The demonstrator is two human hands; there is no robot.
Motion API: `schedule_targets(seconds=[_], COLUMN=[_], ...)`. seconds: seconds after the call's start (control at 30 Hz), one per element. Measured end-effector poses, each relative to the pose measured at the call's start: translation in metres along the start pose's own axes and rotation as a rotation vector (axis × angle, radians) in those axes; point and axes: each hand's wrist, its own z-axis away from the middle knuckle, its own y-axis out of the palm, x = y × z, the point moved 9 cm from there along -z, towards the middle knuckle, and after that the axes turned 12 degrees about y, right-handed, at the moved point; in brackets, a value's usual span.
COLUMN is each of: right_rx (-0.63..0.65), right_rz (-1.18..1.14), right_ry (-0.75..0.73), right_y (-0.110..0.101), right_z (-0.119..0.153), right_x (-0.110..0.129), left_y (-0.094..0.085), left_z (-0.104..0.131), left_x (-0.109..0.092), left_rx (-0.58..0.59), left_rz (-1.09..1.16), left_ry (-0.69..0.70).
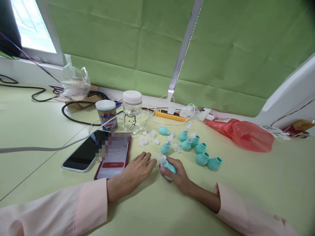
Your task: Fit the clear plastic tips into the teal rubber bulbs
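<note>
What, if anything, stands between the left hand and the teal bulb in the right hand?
No loose object shows between the left hand and the teal bulb. Only the clear tip at the bulb's mouth and the thumb of the right hand lie on that side. Whether the left fingertips touch the tip, I can't tell.

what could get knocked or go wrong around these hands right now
The upright clear bottle stands close behind the phones; if tipped, its liquid might reach them should the lid leak. The left hand, beside the loose white pieces, could scatter them.
</note>
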Motion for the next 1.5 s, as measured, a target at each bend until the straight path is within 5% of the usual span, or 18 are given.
schedule_targets(seconds=[0.23, 0.47, 0.73, 1.0, 1.5], right_rx=[-0.054, -0.22, -0.35, -0.324, -0.396], right_rz=[0.064, 0.384, 0.627, 0.779, 0.819], right_ry=[-0.011, -0.23, -0.394, -0.46, -0.41], right_y=[-0.004, -0.012, -0.018, -0.01, -0.017], right_z=[0.002, 0.008, 0.008, 0.01, 0.005], right_x=[0.003, 0.022, 0.022, 0.023, 0.019], left_y=[0.007, 0.015, -0.006, 0.001, 0.011], left_z=[0.005, 0.007, 0.027, 0.028, 0.029], left_x=[0.001, 0.008, 0.021, 0.017, 0.026], left_rx=[-0.126, -0.176, -0.667, -0.663, -0.664], left_rz=[0.188, 0.299, 0.862, 1.107, 1.112], left_ry=[-0.046, -0.146, -0.325, -0.387, -0.467])
